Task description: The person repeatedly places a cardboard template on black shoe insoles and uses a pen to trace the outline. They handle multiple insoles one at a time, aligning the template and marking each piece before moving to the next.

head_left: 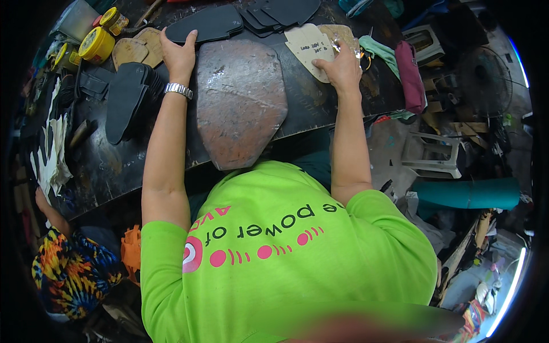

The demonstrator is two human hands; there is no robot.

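Note:
My left hand holds the rounded left end of a black sole-shaped piece between thumb and fingers. My right hand grips a cream cardboard pattern with handwriting on it, thumb on its face. A tan piece lies partly under the right fingers. Between my forearms a worn brown board reaches over the table's near edge. To the right of the held black piece are more black cut pieces, overlapping. A stack of black sole-shaped pieces lies left of my left wrist.
Tan sole-shaped patterns and yellow tubs stand at the far left of the dark table. Scissors, a green cloth and a maroon pouch are at the right. Another person's sleeve shows lower left.

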